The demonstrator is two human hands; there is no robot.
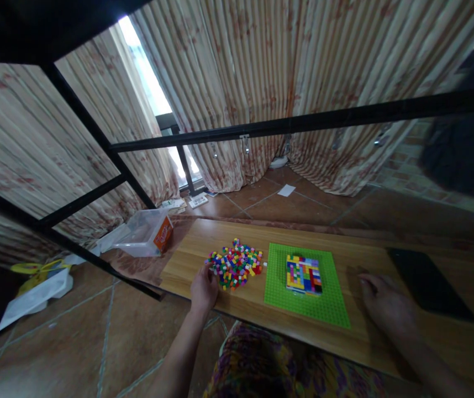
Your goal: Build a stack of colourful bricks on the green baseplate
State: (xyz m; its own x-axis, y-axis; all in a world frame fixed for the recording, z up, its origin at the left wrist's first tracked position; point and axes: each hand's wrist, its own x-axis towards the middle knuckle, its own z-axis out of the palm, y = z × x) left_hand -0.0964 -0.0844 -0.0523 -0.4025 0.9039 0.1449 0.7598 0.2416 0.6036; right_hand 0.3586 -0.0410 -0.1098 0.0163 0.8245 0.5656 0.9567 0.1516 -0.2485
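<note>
A pile of small coloured bricks (pixel 236 264) lies on the wooden table (pixel 228 301). Right of it sits a green baseplate (pixel 303 287) carrying a flat block of mixed-colour bricks (pixel 303 275). My left hand (pixel 204 287) rests at the table's near edge, touching the left side of the pile; its fingers are curled and what they hold, if anything, is hidden. My right hand (pixel 384 303) lies palm down on the table to the right of the baseplate, fingers stretched toward it, holding nothing.
A dark flat pad (pixel 427 284) lies at the table's right. A clear plastic tub (pixel 146 233) and white bags (pixel 38 293) sit on the tiled floor at left. Black frame bars (pixel 303 124) cross the view before the curtains.
</note>
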